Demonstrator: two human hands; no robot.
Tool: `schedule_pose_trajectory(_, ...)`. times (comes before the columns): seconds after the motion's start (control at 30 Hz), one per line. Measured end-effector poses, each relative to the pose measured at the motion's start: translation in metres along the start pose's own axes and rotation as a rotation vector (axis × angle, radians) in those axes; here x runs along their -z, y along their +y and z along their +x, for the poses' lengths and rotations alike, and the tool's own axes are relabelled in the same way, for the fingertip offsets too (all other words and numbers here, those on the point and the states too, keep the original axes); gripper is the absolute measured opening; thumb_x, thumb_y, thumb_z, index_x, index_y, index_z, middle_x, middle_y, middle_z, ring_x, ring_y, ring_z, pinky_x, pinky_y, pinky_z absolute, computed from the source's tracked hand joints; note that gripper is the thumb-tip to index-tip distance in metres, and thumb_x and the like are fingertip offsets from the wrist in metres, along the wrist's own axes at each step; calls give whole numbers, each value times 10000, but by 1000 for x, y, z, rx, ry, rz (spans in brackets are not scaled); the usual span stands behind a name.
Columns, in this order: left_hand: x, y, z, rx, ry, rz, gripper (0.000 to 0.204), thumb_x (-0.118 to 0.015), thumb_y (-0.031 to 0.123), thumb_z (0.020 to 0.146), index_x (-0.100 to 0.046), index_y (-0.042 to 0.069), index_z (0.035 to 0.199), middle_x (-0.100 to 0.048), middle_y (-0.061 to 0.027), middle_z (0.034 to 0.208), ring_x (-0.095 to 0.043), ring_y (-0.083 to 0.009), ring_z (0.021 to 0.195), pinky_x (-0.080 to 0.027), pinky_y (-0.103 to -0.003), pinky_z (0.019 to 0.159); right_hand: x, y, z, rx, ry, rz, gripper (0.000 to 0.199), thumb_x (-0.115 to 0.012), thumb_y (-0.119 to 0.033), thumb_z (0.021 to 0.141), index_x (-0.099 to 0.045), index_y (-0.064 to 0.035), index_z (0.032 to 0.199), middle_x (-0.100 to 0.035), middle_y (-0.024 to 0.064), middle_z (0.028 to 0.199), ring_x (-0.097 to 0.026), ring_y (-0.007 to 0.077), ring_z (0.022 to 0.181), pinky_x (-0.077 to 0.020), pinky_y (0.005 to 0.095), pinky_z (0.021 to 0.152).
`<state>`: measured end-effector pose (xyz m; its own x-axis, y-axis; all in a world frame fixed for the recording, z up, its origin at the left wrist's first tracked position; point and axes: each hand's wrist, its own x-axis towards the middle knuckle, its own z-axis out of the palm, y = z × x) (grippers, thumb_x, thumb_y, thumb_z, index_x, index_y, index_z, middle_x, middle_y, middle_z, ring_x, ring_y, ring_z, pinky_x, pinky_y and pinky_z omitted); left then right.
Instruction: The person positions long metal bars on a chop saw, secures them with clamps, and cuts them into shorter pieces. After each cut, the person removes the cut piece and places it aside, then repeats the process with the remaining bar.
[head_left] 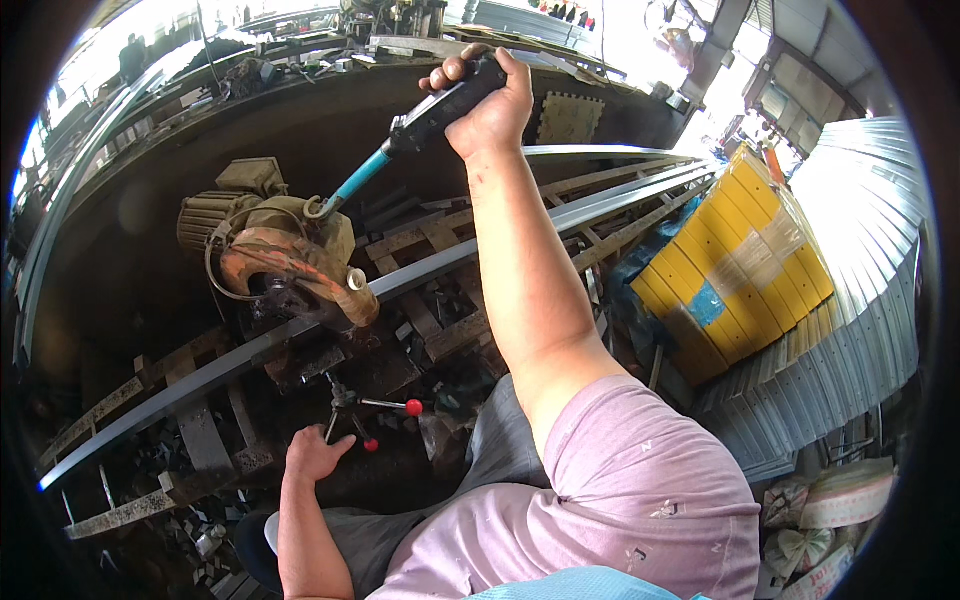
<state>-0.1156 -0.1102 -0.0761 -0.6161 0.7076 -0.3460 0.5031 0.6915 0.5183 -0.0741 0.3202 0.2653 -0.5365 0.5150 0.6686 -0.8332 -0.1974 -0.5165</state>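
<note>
Right hand (490, 100) clenched round 1 black-teal handle (415, 130); 1 machine head (275, 248) lower-left of its fingers. Left hand (315, 453) at 1 spoke (333, 422), can't tell if gripping; 2 red knobs (414, 408) right of fingers. Shirt (640, 470): printed letters.

End of a metal rod (333, 423) hidden by the left hand (314, 456) (forearm (306, 535) cropped at lower edge)

Right hand (492, 108) wrapped around a teal lever's (362, 177) black handle (428, 118), left hand (315, 456) at a red-knobbed crank (343, 396), orange-stained machine (270, 255) at left, long metal bar (430, 267) beneath it, yellow stack (735, 265) at right
</note>
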Motion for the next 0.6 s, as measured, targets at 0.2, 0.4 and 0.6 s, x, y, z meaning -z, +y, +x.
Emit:
schedule_pose_trajectory(0.2,-7,-4,1,2,65,60,735,-802,652,862,-791,-31,1134,-785,-278,1132,-745,-431,1138,-592,-510,1007,13,-7,-25,13,96,107,404,-553,-459,971,-652,-69,935,-635,120,797,-611,312,773,-522,519,891)
schedule_pose_trajectory(0.4,-14,5,0,97,116,128,747,-804,687,841,-796,-16,1093,-795,-250,1112,-757,-422,1119,-604,-504,996,-9,7,9,23,108,40,435,-535,-454,991,-662,-39,958,-711,183,865,-704,378,827,-572,555,842)
schedule_pose_trajectory(0.6,-12,16,0,160,74,136,735,-805,673,839,-799,-23,1075,-800,-243,1114,-769,-414,1096,-615,-499,978,-67,50,94,-128,26,-30,345,-593,-406,1083,-704,-82,1123,-743,113,1019,-726,246,986,-565,415,876)
